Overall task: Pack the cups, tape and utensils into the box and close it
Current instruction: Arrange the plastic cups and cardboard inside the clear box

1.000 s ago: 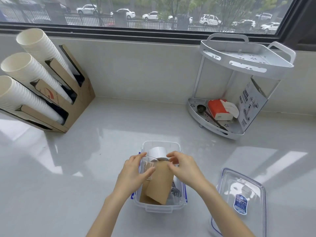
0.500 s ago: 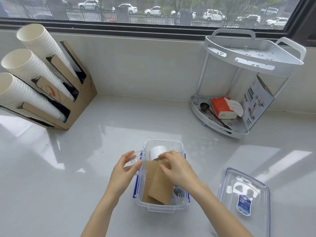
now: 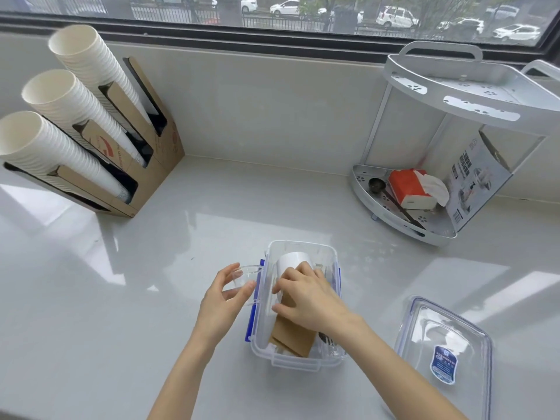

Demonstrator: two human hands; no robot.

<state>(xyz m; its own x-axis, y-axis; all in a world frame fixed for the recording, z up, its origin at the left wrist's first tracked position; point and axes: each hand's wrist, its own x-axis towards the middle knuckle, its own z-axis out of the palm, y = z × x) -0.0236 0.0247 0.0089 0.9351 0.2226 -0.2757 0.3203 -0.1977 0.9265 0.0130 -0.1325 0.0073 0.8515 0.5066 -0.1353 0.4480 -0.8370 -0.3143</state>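
A clear plastic box (image 3: pixel 274 357) with blue side latches stands open on the counter in front of me. Inside lie a brown paper cup (image 3: pixel 292 336), a white roll of tape (image 3: pixel 292 260) at the far end and dark utensils (image 3: pixel 327 341) along the right wall. My right hand (image 3: pixel 309 295) presses down on the brown cup inside the box. My left hand (image 3: pixel 222 301) holds a clear plastic cup (image 3: pixel 244 278) just outside the box's left wall. The box's clear lid (image 3: pixel 445 347) lies flat to the right.
A cardboard dispenser (image 3: pixel 157 153) with three stacks of white paper cups (image 3: pixel 60 122) leans at the back left. A white corner rack (image 3: pixel 448 116) at the back right holds a red tissue pack (image 3: pixel 412 189), a spoon and a printed carton. A window runs along the back.
My left hand has pulled the clear cup out from over the box to its left side. My right hand has pushed the brown cup down into the box.
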